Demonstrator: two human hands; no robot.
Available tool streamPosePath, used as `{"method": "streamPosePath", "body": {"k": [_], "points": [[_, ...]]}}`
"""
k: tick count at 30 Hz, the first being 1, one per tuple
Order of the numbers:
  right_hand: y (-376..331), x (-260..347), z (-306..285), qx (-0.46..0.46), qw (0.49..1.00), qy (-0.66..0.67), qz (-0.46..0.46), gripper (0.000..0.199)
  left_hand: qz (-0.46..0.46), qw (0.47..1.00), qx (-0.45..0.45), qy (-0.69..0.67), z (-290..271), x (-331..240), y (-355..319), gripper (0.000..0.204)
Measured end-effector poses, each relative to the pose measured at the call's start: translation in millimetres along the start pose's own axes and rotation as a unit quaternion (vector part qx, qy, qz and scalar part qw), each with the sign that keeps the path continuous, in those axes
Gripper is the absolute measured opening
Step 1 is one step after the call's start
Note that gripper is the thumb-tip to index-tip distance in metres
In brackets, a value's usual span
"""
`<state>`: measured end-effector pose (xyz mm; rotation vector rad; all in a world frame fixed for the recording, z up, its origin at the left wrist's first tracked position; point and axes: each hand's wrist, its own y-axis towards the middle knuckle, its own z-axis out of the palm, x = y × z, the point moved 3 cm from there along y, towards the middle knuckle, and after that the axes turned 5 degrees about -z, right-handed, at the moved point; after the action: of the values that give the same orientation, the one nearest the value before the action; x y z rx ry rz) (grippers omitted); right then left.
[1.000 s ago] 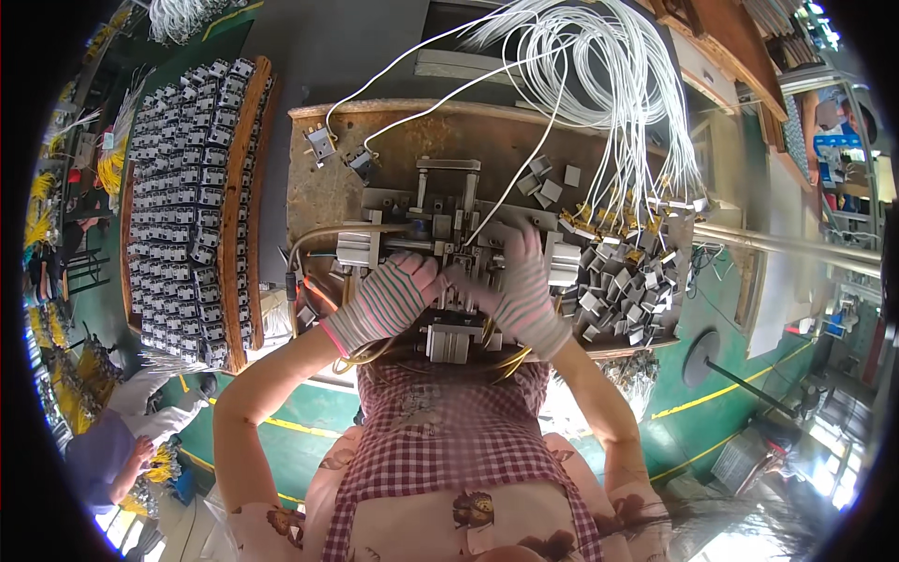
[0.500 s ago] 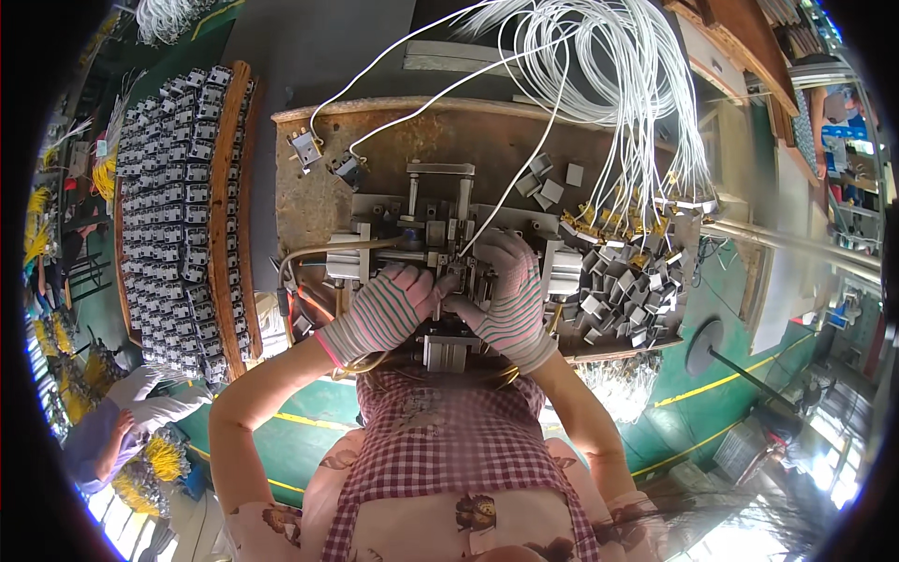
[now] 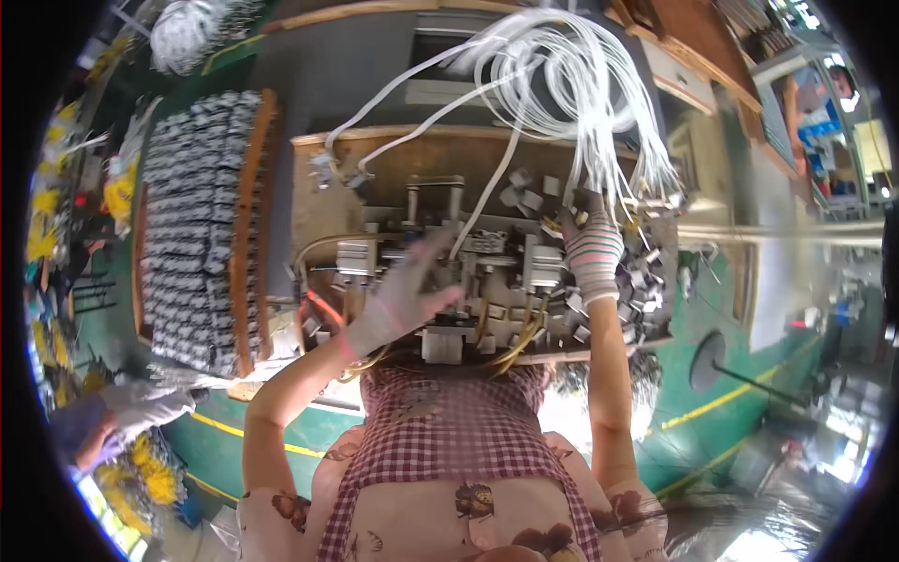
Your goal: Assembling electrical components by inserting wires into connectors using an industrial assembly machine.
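Observation:
My left hand (image 3: 407,295), in a pale knit glove, hovers blurred with fingers spread over the metal fixture (image 3: 468,272) at the middle of the wooden bench (image 3: 328,187). One white cable (image 3: 482,201) runs from the fixture up into a big bundle of white cables (image 3: 562,66). My right hand (image 3: 592,248), in a striped glove, reaches up to the hanging cable ends (image 3: 637,178) at the right of the fixture. Its fingertips are among the ends and the grey plugs, and whether they grip one is hidden.
A pile of small grey plug parts (image 3: 646,281) lies right of the fixture. A long wooden tray (image 3: 201,225) of rows of grey parts stands at the left. Another person's gloved hand (image 3: 140,407) works at the lower left near yellow pieces (image 3: 154,478). Green floor lies below.
Both hands were together at the fixture's front. My right hand has since moved up and right to the cable ends, and my left hand has lifted and opened over the fixture.

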<state>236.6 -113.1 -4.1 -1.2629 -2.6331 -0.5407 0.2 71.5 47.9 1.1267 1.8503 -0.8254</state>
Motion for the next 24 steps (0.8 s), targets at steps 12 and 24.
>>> {"method": "streamPosePath", "body": {"k": [12, 24], "points": [[-63.5, 57.8, -120.8, 0.161, 0.934, 0.312, -0.072, 0.032, 0.001, 0.966, -0.110, 0.233, -227.0, 36.3, 1.3, 0.033], [-64.0, 74.1, -111.6, 0.186, 0.739, 0.640, 0.103, 0.019, -0.283, 0.840, -0.453, -0.103, -513.9, 289.0, -74.5, 0.037]]}}
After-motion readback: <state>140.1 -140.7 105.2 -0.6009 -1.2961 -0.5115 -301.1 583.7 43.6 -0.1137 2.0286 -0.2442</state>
